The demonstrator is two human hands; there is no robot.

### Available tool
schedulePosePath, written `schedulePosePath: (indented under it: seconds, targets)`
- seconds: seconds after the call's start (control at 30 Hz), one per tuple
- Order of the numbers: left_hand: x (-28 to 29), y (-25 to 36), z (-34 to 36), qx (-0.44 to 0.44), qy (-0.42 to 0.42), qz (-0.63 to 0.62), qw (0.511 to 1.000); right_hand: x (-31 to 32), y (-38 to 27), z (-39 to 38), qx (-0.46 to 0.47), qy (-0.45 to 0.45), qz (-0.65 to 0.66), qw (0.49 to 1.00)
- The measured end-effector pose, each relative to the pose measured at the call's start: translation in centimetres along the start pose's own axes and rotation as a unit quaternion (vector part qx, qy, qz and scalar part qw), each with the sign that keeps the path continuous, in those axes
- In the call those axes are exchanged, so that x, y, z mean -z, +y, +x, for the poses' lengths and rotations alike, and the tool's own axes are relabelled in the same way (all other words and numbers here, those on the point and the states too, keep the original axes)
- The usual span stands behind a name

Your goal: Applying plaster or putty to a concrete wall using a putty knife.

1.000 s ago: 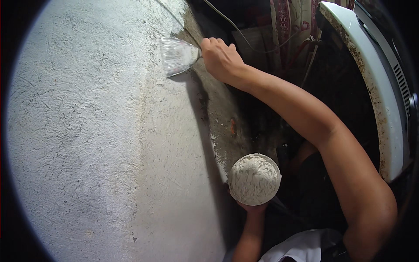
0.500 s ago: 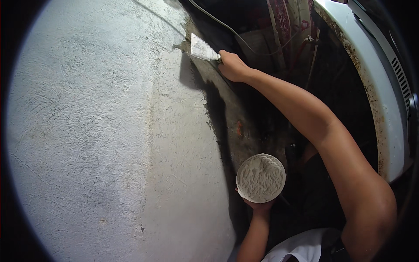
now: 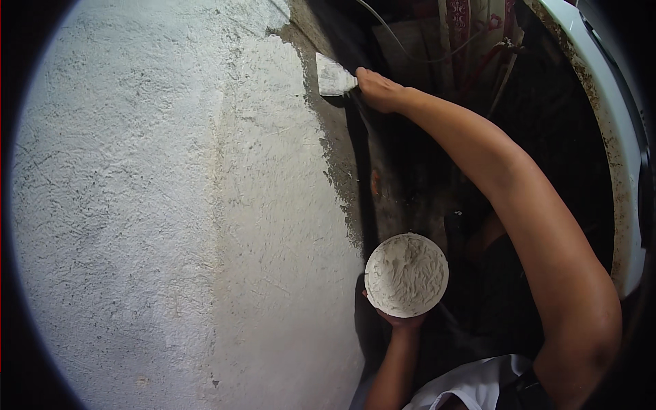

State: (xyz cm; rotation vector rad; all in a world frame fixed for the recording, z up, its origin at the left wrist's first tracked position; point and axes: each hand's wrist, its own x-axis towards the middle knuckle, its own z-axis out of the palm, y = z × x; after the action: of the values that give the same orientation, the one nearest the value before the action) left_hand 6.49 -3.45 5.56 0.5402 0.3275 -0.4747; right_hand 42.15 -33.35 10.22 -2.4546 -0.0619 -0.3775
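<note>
My right hand is closed around the handle of a putty knife. The knife's broad blade is smeared with white and stands over the bare grey strip beside the plaster edge; whether it touches the surface I cannot tell. My left hand holds up a round tub of pale filler from below, its fingers mostly hidden under it. The filler's surface is ridged. To the left rises a white plastered wall, rough on the far side and smoother in a band near the tub.
A curved white panel with a rusty edge stands at the right. Behind my right arm hangs a thin pale cable near red-patterned material. Dark, poorly lit space lies between the wall and the panel.
The putty knife and my right hand have shifted slightly right, away from the plaster edge. More of the ragged plaster edge and grey strip shows. The tub stays nearly in place.
</note>
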Motion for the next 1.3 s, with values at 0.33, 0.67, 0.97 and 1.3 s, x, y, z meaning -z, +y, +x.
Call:
schedulePosePath:
  seconds: [0.33,0.67,0.97,1.3]
  targets:
    - [0.9,-0.2,0.1,0.027,-0.038,-0.079,0.996,2.4,-6.4,-0.2,0.101,0.120,0.053,0.986]
    - [1.3,-0.4,0.4,0.025,-0.079,-0.065,0.994,2.5,-2.0,-3.2,-0.044,0.050,-0.024,0.997]
    - [0.4,-0.3,-0.1,0.031,-0.201,-0.154,0.967,10.8,-15.8,-3.2,0.073,0.204,-0.040,0.975]
    - [1.9,-0.8,0.3,-0.030,-0.005,0.040,0.999,2.9,-6.8,-1.7,-0.071,0.092,-0.033,0.993]
